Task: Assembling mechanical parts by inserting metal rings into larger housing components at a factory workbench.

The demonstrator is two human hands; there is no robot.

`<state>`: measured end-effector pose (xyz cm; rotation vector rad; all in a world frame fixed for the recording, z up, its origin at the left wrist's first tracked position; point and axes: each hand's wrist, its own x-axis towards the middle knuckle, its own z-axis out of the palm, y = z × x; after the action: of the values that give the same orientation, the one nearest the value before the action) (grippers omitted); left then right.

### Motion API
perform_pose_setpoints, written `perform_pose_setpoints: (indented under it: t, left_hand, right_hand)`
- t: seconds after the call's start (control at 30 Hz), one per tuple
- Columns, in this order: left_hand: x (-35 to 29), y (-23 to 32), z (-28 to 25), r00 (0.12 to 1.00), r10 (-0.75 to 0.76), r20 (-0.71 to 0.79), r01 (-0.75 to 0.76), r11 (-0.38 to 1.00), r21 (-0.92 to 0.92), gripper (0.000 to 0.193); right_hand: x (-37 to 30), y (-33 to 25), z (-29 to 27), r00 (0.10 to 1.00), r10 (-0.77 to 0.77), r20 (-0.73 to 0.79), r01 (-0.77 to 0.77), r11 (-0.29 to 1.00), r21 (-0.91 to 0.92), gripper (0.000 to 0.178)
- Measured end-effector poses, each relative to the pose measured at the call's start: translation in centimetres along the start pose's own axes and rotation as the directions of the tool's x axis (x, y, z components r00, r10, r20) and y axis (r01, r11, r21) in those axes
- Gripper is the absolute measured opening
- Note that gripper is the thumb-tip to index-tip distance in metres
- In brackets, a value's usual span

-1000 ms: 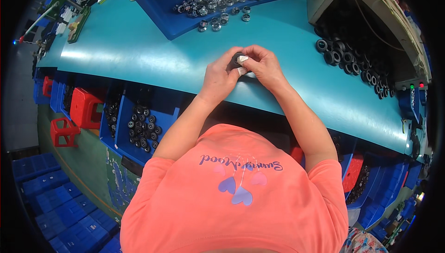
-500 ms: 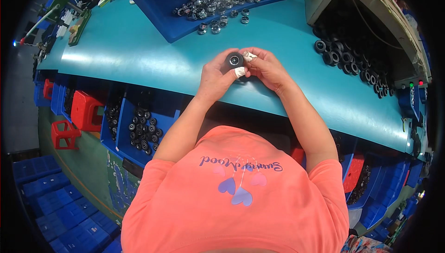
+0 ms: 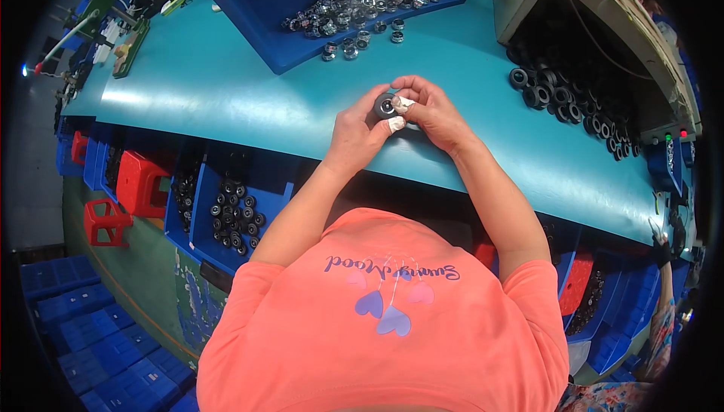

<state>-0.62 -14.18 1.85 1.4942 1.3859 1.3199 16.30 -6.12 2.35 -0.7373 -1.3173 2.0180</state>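
A small toy wheel (image 3: 385, 105), a black tyre with a shiny silver hub, is held between both hands above the table's near edge. My left hand (image 3: 353, 131) closes round its left side, thumb in front and fingers behind. From the right, my right hand (image 3: 435, 116) grips it too, its thumb lying over the hub face and partly covering it. White tape wraps both thumbs. The fingers behind the wheel are partly hidden.
A blue bin (image 3: 275, 59) of clear and silver hubs stands tilted at the back, several hubs spilling onto the turquoise table (image 3: 226, 103). Loose black tyres (image 3: 562, 99) pile by a pale box opening (image 3: 520, 1). Below left, a blue bin (image 3: 197, 219) holds finished-looking wheels. Another person's hand (image 3: 661, 250) shows far right.
The wheel has shifted slightly right and turned a little, and my right thumb has moved onto its hub. Another person's arm has come into view at the far right.
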Motion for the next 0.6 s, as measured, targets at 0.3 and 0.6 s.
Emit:
perform_pose_setpoints:
  t: [0.3,0.6]
  left_hand:
    - [-0.1,0.7,-0.1,0.999,-0.003,0.049,0.003,1.000,-0.012,0.053]
    - [0.0,1.4,0.1,0.992,-0.021,0.128,0.049,0.974,-0.220,0.053]
  right_hand:
    - [-0.2,-0.3,0.6,1.000,-0.011,-0.021,0.010,0.999,-0.032,0.057]
    - [0.1,-0.3,-0.9,0.991,0.093,0.094,-0.101,0.991,0.090,0.060]
